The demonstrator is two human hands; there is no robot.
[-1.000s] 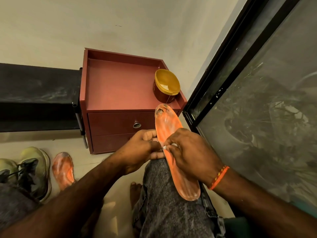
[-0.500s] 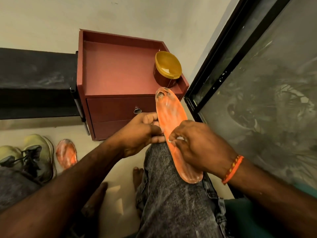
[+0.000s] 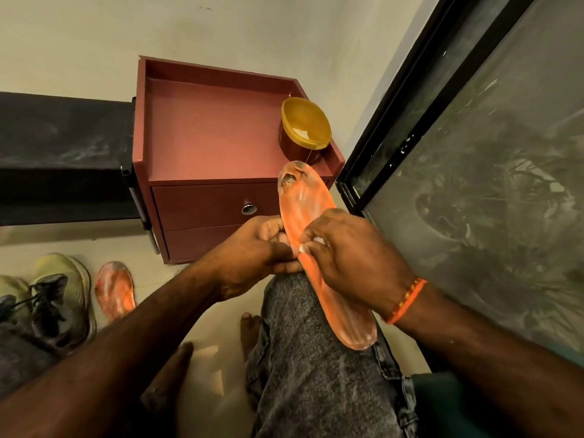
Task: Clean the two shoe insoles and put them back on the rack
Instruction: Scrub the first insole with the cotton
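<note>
An orange insole (image 3: 308, 203) with a worn, torn toe lies along my right knee, toe pointing away. My left hand (image 3: 252, 257) grips its left edge at mid-length. My right hand (image 3: 350, 254) presses a small white wad (image 3: 317, 241) onto the insole's middle, fingers curled over it. A second orange insole (image 3: 114, 290) lies on the floor at the left, beside the shoes.
A red bedside cabinet (image 3: 215, 137) with a drawer stands ahead; an open yellow-rimmed tub (image 3: 305, 129) sits on its right corner. A black rack (image 3: 60, 153) runs along the left wall. Green-and-black shoes (image 3: 53, 298) sit on the floor. A dark glass door (image 3: 489, 184) is at right.
My right hand has rubbed back and forth a little along the middle of the insole. My left hand keeps its grip on the edge. The view has shifted slightly.
</note>
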